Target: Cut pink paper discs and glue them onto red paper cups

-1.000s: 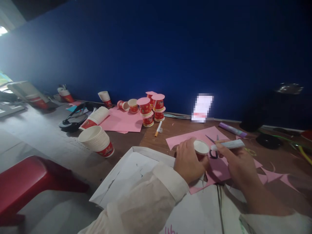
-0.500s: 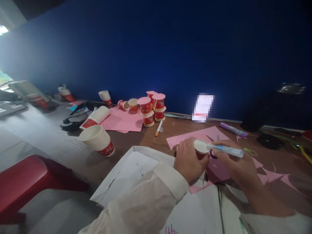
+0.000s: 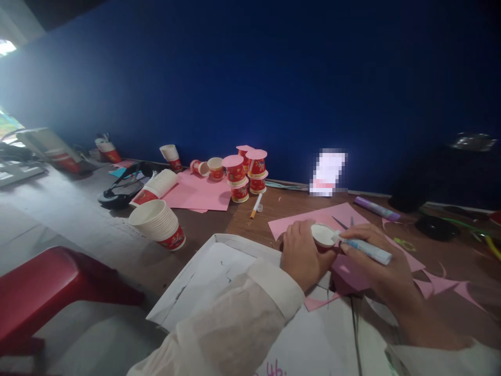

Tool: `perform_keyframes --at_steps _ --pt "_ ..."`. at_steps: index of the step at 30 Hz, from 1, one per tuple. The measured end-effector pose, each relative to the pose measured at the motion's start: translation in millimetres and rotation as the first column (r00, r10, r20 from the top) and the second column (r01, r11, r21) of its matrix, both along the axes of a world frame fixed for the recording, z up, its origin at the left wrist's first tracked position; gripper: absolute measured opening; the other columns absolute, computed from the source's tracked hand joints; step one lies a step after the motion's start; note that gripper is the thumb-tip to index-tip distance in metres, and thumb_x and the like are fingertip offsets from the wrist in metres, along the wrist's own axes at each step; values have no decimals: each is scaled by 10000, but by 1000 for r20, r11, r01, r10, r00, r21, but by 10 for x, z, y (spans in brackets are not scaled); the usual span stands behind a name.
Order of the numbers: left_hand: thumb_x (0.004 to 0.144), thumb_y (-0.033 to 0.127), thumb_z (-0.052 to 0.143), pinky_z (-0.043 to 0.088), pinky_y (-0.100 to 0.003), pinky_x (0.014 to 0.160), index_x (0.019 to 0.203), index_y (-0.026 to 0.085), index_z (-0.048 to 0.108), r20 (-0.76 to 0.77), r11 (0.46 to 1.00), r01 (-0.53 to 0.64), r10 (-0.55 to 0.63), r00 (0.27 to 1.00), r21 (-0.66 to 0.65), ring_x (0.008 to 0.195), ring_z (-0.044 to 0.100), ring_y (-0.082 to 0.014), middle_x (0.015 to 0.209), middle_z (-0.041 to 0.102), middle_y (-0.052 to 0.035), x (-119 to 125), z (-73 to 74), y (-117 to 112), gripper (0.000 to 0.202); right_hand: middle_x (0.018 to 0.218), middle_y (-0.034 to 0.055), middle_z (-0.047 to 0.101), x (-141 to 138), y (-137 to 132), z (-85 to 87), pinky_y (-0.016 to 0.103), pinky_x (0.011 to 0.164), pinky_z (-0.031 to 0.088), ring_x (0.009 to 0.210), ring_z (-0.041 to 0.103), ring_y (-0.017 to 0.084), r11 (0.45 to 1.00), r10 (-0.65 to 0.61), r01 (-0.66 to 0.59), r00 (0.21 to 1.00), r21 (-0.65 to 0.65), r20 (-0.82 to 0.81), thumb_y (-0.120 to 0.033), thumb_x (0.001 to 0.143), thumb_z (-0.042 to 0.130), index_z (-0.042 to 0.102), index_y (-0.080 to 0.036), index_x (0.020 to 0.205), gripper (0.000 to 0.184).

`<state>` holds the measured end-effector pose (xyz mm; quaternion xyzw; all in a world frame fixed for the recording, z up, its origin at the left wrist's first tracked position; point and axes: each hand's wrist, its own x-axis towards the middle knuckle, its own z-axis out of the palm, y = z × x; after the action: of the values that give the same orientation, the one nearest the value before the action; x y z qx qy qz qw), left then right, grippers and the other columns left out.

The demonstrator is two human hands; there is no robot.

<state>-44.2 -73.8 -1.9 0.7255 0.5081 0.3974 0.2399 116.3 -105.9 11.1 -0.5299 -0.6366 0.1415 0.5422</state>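
Observation:
My left hand (image 3: 303,256) is wrapped round a small paper cup (image 3: 323,236), whose pale round end faces up. In my right hand (image 3: 378,261) is a slim, see-through glue pen (image 3: 370,250) with a blue label. The pen slants, with its tip at the right edge of the cup's round end. Beneath the hands lie pink paper (image 3: 350,274) and scissors (image 3: 340,223), their handles partly hidden by my right hand and the cup.
Pink-topped red cups (image 3: 235,169) stand stacked at the back, near pink sheets (image 3: 199,193). A nested cup stack (image 3: 156,224) is to the left. Beyond my hands are a purple tube (image 3: 376,209) and a blurred bright phone-like panel (image 3: 329,172). A red stool (image 3: 50,282) stands front left.
The rear end of the glue pen has dipped slightly, and its tip stays near the cup's right rim. My left hand keeps its hold on the cup. The view has shifted slightly.

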Motion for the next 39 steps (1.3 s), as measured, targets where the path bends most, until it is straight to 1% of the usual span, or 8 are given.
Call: perform_keyframes --at_steps 4,8,12,16,24,28,33,39 --pt "798 395 800 470 -507 1028 1235 228 599 -15 999 -9 9 1000 -33 1175 591 -340 1202 668 -113 4 26 9 509 984 27 701 -16 -17 43 373 882 515 969 648 242 999 8 -9 1000 -51 -24 -340 817 750 751 -301 888 81" --pt "760 380 836 467 -503 1055 1253 224 593 -2 999 -14 14 1000 -46 1202 588 -339 1220 670 -114 10 24 17 571 996 18 709 2 -29 38 350 852 512 962 657 237 990 1 -13 997 -141 -83 -430 825 755 758 -303 924 161" --pt "739 390 866 468 -510 1062 1282 218 579 -6 998 -14 14 1000 -54 1225 583 -345 1239 666 -121 7 33 16 638 969 7 731 63 -9 -40 335 807 507 914 674 227 967 -64 30 990 -255 -126 -499 826 760 753 -287 943 242" --pt "783 454 842 473 -523 1047 1264 224 587 -14 997 -18 17 1000 -70 1223 587 -352 1241 668 -130 -5 71 9 592 884 17 748 99 20 -89 337 721 500 814 676 227 934 -135 87 984 -347 -119 -549 799 760 749 -253 883 308" --pt "731 488 866 449 -539 1081 1331 222 557 2 999 -4 4 1000 -40 1249 565 -364 1284 654 -132 -10 24 9 726 689 15 665 -45 -6 133 336 642 508 682 630 208 950 -227 164 948 -267 -224 -531 815 706 694 -254 761 282" --pt "748 381 821 410 -532 1137 1394 224 516 31 1000 4 -3 1000 -27 1304 545 -358 1343 643 -137 -9 4 -19 731 719 28 702 -9 18 87 353 667 534 708 664 229 931 -270 207 945 -300 -185 -587 779 729 707 -247 805 342" --pt "806 364 741 445 -543 1068 1347 245 554 12 999 36 -35 999 -35 1212 590 -352 1290 678 -104 -18 20 -40 584 845 16 756 54 44 -51 371 768 537 809 707 246 923 -252 217 965 -319 -73 -602 799 723 723 -275 853 332" --pt "823 399 755 469 -501 997 1168 242 614 -17 998 43 -43 999 -43 1123 607 -325 1183 689 -91 -31 27 -8 405 859 25 783 -9 21 -13 443 845 552 858 735 298 898 -295 271 955 -347 -17 -684 806 688 740 -319 852 372"
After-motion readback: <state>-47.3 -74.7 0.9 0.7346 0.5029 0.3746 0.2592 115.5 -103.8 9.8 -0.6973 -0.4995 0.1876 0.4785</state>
